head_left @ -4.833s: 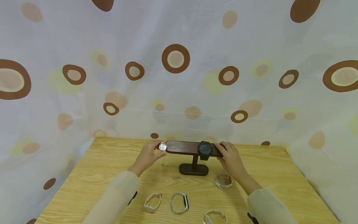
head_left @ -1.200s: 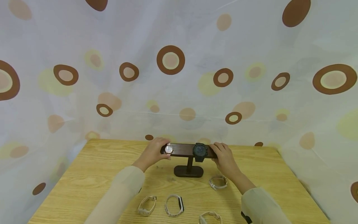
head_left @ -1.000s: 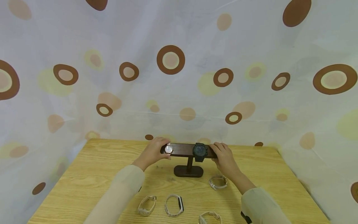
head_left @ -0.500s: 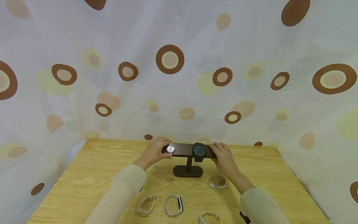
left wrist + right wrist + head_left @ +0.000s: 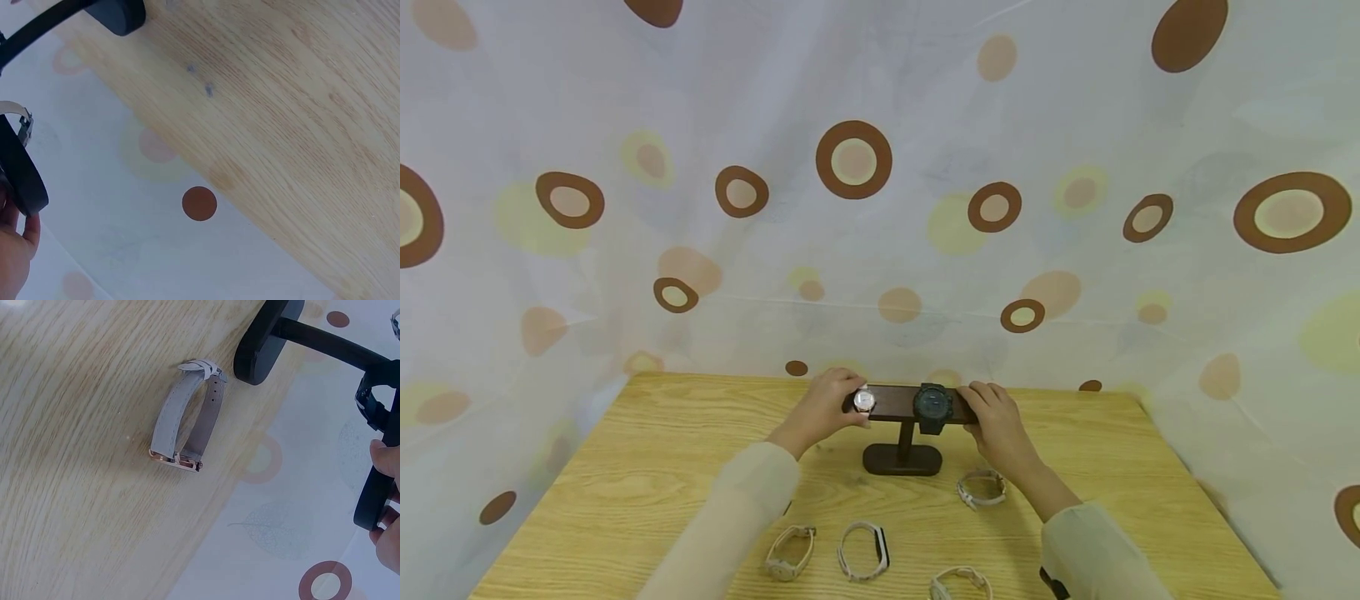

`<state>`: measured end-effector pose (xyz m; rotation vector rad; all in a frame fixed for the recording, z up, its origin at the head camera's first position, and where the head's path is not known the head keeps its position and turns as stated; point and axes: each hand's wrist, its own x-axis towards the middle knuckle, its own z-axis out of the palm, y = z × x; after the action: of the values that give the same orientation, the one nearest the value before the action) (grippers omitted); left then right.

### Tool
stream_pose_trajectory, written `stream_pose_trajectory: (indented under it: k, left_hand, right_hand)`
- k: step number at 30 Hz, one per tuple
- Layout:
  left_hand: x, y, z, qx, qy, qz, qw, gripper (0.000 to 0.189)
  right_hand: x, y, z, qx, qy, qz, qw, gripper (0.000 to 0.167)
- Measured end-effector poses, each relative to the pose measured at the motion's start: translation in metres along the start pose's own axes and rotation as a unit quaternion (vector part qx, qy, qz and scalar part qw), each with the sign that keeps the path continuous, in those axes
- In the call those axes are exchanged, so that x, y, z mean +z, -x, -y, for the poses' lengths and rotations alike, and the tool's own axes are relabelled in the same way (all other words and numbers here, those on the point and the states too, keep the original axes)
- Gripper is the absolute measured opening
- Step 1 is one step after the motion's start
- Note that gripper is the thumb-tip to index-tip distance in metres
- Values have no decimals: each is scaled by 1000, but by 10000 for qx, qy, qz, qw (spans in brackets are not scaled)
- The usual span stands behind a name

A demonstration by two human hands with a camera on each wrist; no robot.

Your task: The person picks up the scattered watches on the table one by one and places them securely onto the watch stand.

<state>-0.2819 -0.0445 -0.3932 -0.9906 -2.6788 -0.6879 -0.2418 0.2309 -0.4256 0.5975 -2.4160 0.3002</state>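
A dark wooden T-shaped watch stand [image 5: 891,402] stands near the table's back. My left hand [image 5: 820,410] is around its left end, pinching a small wristwatch [image 5: 864,401] above and below the dial. That watch has a pale round face and encircles the bar; in the left wrist view its strap clasp [image 5: 25,128] shows beneath. Farther right on the bar sits a bulky black watch [image 5: 932,405]. My right hand [image 5: 1000,425] grips the bar's right end, thumb below and fingers over the top. Part of the bar's left end is hidden by my left hand.
On the wooden table [image 5: 662,467] in front of the stand lie a light-strapped watch [image 5: 790,554], a white fitness band [image 5: 862,552] and another pale watch [image 5: 961,583]. A grey-strapped watch [image 5: 187,419] lies near the stand's base, below my right hand. A patterned curtain [image 5: 880,250] borders the table.
The small watch has gone from beside the bar's left tip to around the bar, then slid a little rightward with my left hand. My right hand keeps its grip.
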Motion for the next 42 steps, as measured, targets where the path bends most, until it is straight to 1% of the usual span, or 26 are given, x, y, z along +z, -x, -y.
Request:
stream_pose_trajectory:
  k: [7,15,21,31,35,38,42]
  left_hand:
    - [2,-1,-2,26,-141,-32,9999,62]
    - [3,-3,-7,99,-136,86,9998,64]
    - [6,-5,-8,148,-236,137,9995,65]
    - [8,-9,-11,361,-285,115,9989,64]
    - [9,-11,-14,354,-239,126,9990,65]
    - [11,-12,-16,275,-189,138,9993,65]
    - [14,-13,-18,226,-161,73,9996,65]
  right_hand:
    - [-1,0,1,3,16,-58,10000,53]
    - [0,0,1,12,44,-75,10000,53]
    - [0,0,2,65,10,-64,10000,52]
    - [1,0,1,-34,-5,-209,9998,53]
    - [1,0,1,-45,-23,-234,9997,54]
    - [1,0,1,-27,-11,-193,9998,54]
    - [1,-1,1,-47,-8,-187,9998,53]
